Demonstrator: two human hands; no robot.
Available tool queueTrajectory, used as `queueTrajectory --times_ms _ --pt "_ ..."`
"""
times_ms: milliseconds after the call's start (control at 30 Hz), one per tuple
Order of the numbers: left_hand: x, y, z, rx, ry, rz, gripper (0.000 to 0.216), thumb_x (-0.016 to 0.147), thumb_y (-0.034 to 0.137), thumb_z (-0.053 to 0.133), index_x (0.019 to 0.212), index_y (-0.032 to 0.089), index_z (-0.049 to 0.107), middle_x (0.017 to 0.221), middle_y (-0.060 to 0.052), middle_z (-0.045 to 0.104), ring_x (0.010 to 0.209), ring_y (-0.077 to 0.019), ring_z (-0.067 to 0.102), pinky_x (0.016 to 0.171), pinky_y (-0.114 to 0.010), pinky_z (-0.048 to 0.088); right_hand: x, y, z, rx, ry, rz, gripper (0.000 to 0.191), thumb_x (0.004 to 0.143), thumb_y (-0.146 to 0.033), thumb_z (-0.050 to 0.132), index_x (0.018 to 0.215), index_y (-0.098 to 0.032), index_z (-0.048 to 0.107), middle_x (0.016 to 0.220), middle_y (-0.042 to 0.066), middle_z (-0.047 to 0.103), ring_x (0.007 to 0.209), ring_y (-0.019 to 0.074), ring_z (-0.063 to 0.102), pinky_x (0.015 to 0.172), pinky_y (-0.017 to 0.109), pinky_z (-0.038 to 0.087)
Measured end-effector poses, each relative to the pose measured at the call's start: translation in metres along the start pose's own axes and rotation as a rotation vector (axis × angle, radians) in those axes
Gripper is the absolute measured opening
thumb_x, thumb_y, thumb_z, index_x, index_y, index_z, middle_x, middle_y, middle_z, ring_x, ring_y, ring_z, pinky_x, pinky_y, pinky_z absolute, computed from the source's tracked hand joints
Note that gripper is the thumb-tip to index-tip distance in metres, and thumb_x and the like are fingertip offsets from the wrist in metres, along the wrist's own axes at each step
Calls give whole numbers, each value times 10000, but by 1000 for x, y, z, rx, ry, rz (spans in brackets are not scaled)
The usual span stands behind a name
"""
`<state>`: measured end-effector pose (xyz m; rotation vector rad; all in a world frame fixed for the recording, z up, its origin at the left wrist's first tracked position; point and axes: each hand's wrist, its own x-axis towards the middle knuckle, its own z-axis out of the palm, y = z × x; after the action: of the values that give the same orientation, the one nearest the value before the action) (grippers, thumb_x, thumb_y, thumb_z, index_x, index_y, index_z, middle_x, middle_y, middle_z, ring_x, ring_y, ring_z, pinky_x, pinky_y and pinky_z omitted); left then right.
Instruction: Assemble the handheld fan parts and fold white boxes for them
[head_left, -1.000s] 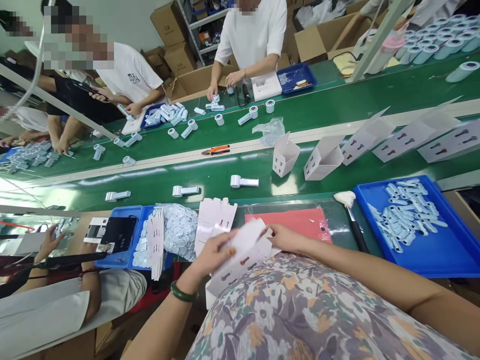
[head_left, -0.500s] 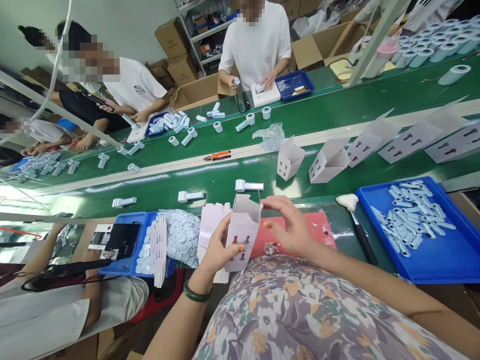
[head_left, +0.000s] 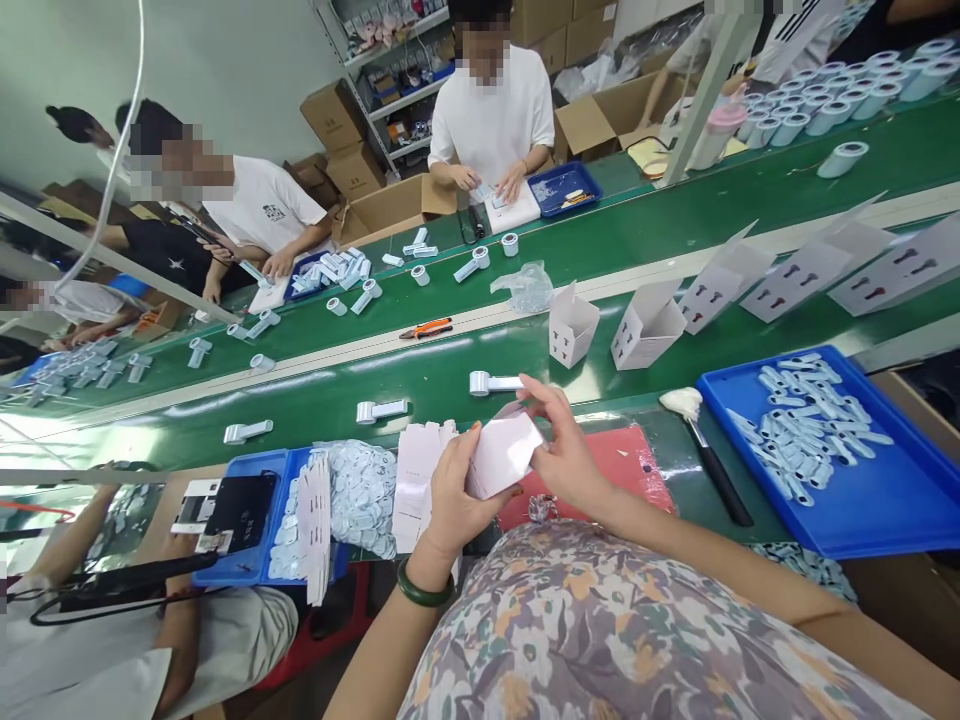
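A small white carton (head_left: pixel 506 455) is tilted in front of me, a plain face towards the camera. My left hand (head_left: pixel 459 492) wraps round its left and lower side. On the opposite side my right hand (head_left: pixel 564 440) grips the carton's right edge, thumb below and fingers over the far edge. Just beyond the fingers lies a white handled device (head_left: pixel 491 383) on the green belt. Flat folded cartons (head_left: pixel 415 480) sit left of my left hand, and a red mat (head_left: pixel 626 465) lies under and right of my right hand.
A blue tray (head_left: pixel 885 505) of pale blue parts and a black-handled mallet (head_left: pixel 716 465) are at right. Open white cartons (head_left: pixel 574 330) stand along the belt (head_left: pixel 315 385). A bag of parts (head_left: pixel 360 490) lies left. Co-workers sit opposite and at left; pliers (head_left: pixel 427 328) rest mid-table.
The carton has been tipped over, so its printed side no longer faces me and a plain face shows. My right hand has moved from its top edge to grip its right side.
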<state>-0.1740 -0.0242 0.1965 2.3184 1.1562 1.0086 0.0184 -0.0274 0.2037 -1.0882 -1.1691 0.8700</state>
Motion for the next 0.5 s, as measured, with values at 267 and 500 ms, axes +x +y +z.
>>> queueTrajectory --times_ms 267,500 --pt "-2 -5 12 -4 53 162 864 912 397 741 1617 378 243 1356 -126 542 1218 -290 610 955 -461 576 -1 1 3 -24 -65 -9 113 967 -333 650 985 -281 749 1209 84 690 1157 269 630 1032 491 493" --pt "10 -5 11 -16 -36 73 677 801 436 820 1385 273 520 1083 -64 589 914 -230 633 732 -332 548 0 4 2 49 -57 204 227 943 -308 574 1081 -273 751 1237 77 705 1197 282 632 1075 509 495"
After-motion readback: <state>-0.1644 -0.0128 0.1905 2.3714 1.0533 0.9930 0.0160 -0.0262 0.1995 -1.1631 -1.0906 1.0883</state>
